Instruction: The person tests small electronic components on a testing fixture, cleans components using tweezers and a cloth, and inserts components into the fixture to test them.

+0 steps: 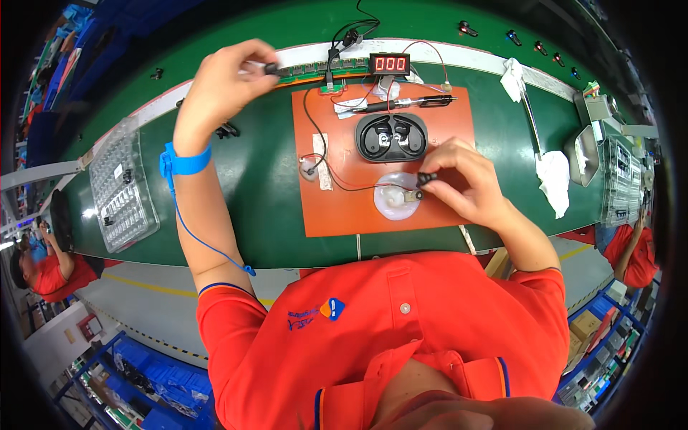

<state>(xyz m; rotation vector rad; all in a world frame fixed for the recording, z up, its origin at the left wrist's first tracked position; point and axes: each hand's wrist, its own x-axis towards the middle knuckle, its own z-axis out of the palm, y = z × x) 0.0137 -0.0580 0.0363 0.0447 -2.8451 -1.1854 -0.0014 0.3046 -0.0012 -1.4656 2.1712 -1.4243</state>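
Note:
My left hand (233,77) is raised at the far left of the orange mat, with a blue strap (190,162) round its wrist. Its thumb and fingers pinch a small black earbud (270,68) beside the green circuit strip (315,69). Over the right part of the mat, my right hand (466,180) is closed on another small black earbud (426,178). That one is just above a round whitish pad (396,204), which has a small metal piece (413,195) on it. An open black earphone case (391,137) with hook-shaped outlines lies between the hands.
The orange mat (330,215) also bears a black pen (423,102) and thin wires. A red-digit display (390,64) stands behind. A clear tray (122,186) is at left; a white cloth (554,183) and metal dish (585,154) are at right. Several earbuds (512,36) lie beyond.

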